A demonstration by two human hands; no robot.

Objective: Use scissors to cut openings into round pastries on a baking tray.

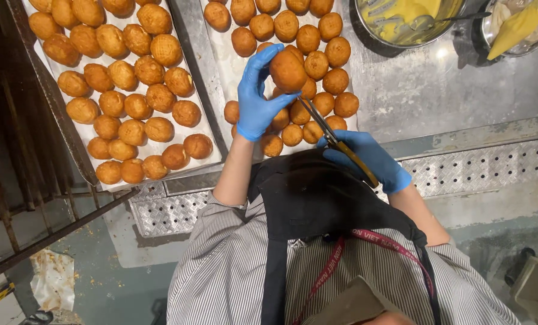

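The left hand (258, 96), in a blue glove, is curling its fingers around a round golden-brown bun (287, 70), gripping it just above the right-hand tray (220, 42); the right hand (368, 157), also blue-gloved, is closing around the handles of a pair of scissors (334, 137), whose blades are pointing up toward the held bun but stopping short of it; the tray beneath is carrying more buns (317, 42) on white paper; a second tray (178, 157) is lying to the left, filled with rows of buns (124, 78); both trays are resting on a grey metal worktop (455, 90); at the far edge a metal bowl (401, 21) of yellow cream is holding a spoon (428, 21); beside it a smaller bowl (516, 27) is holding a yellow piping bag (517, 27).
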